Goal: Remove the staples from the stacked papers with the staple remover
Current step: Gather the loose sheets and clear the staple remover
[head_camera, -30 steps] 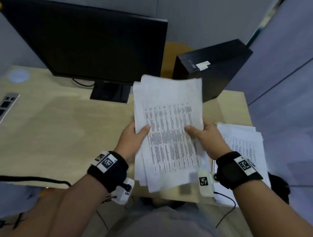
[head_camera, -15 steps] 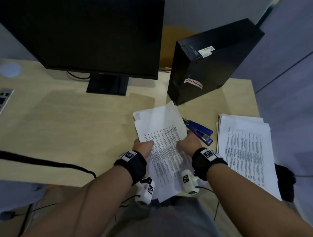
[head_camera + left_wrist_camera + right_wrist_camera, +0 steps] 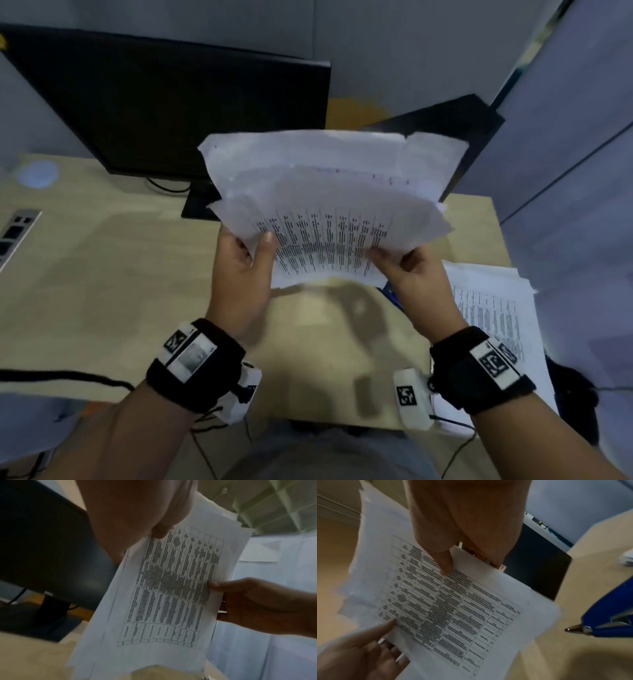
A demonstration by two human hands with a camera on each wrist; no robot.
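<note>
Both hands hold a stack of printed papers [image 3: 325,198] up above the desk, its sheets fanned and curved. My left hand [image 3: 253,246] pinches the lower left edge, thumb on the printed face. The lower right edge is pinched by my right hand [image 3: 394,260]. The left wrist view shows the papers [image 3: 171,588] between my left thumb [image 3: 161,532] and the right hand [image 3: 248,599]. On the desk lies the blue staple remover [image 3: 611,614] with its metal tip, held by neither hand; in the head view only a sliver of the staple remover [image 3: 390,294] shows beside my right hand.
A second pile of printed sheets [image 3: 493,308] lies on the desk at the right. A black monitor [image 3: 171,113] stands behind, and a black computer tower [image 3: 455,123] at the back right. A keyboard edge [image 3: 13,233] is at far left. A black cable [image 3: 68,377] runs along the desk's near left edge.
The stack was low over the desk's front edge half a second ago; both hands have raised it and tipped it away, fanning the sheets. It now hides most of the staple remover.
</note>
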